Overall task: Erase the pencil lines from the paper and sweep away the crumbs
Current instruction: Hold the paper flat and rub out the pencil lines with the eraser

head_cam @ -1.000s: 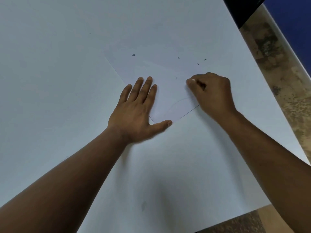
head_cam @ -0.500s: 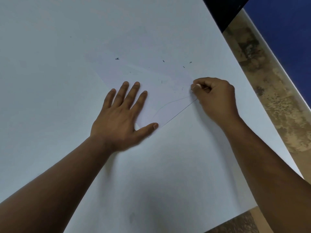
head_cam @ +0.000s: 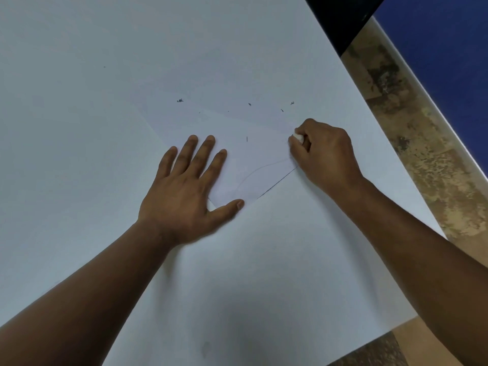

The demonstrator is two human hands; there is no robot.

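A white sheet of paper lies at an angle on the white table. A faint curved pencil line runs across its near corner. My left hand lies flat with spread fingers on the paper's left part, thumb at the near corner. My right hand pinches a small white eraser against the paper's right edge. Several dark eraser crumbs are scattered over the far part of the sheet.
The table's right edge runs diagonally, with mottled brown floor beyond it. A blue panel and a dark object stand at the top right.
My right hand with the eraser has moved along the paper's right edge in small strokes. The left hand stays pressed on the sheet. The camera has shifted a little.
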